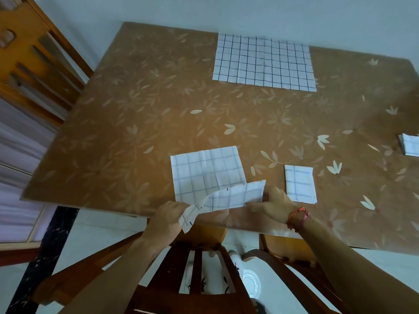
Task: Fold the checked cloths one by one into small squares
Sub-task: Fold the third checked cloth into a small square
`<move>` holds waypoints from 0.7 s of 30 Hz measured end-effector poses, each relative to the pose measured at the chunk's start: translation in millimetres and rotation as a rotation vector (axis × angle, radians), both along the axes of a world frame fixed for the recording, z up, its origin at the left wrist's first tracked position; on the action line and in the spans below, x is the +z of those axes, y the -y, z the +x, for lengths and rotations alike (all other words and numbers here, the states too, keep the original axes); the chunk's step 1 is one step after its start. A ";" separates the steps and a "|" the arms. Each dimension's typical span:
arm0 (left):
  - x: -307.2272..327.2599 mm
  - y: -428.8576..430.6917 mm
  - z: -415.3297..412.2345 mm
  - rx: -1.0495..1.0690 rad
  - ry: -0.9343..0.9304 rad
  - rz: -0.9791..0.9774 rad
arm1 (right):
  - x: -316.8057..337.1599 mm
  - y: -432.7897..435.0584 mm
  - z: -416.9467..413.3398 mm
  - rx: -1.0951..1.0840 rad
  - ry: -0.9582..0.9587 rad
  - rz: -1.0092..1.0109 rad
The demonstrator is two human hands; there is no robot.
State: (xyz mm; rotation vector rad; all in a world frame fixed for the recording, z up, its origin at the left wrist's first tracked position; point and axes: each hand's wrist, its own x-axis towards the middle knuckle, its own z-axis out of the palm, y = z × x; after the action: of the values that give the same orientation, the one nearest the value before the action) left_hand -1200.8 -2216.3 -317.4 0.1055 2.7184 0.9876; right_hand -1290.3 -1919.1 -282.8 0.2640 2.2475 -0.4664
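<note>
Cloth in work sits at the table's near edge, near hem lifted. Left hand pinches the near-left corner, right hand pinches the near-right corner, both closed on the fabric. Holding both corners level looks meant to carry that hem over to the far edge so the fold lands square. One finished square lies just right of it, near the same edge; another folded piece sits at the right edge, partly cut off. An unfolded checked cloth waits flat at the far edge, well apart. Chair back stands under the arms, another chair off the far-left corner. Nothing on the table blocks the fold path.
</note>
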 end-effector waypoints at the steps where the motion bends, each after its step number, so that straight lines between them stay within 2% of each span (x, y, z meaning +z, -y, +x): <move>1: -0.8 0.5 -4.7 0.047 0.050 0.045 | -11.3 -2.8 0.3 0.005 0.032 0.109; 2: 1.9 1.3 -8.6 0.066 0.083 0.044 | -7.6 -1.7 3.5 0.125 0.127 0.267; 3: 0.7 3.3 -14.2 0.094 0.093 0.043 | -2.2 -4.3 1.9 0.351 0.178 0.400; 4: 0.9 4.9 -20.1 0.114 0.101 0.016 | -4.8 -8.7 0.1 0.368 0.176 0.407; 5: -1.6 6.3 -24.8 0.131 0.107 0.009 | -8.1 -7.9 -1.4 0.284 0.174 0.339; 6: -3.2 8.3 -28.6 0.145 0.119 0.001 | -15.3 -4.2 -7.0 0.123 0.118 0.176; 8: -8.7 10.9 -34.8 0.172 0.120 -0.003 | -24.4 5.2 -21.3 -0.094 -0.111 -0.134; 9: -12.2 11.9 -38.3 0.190 0.118 -0.019 | -21.1 10.4 -25.8 -0.075 -0.223 -0.193; 11: -17.7 14.3 -45.1 0.229 0.138 -0.020 | -20.6 18.7 -32.6 -0.007 -0.327 -0.226; 17: -22.4 16.5 -49.0 0.357 0.171 0.041 | -35.3 25.6 -40.1 -0.082 -0.284 -0.266; 21: -26.9 24.9 -42.5 0.410 0.211 0.049 | -41.1 27.8 -42.3 -0.124 -0.332 -0.262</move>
State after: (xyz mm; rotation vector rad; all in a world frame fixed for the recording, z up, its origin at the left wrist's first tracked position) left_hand -1243.2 -2241.2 -344.4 -0.5360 2.5693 1.0965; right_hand -1332.6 -1946.9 -323.9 0.2006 2.4629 -0.9202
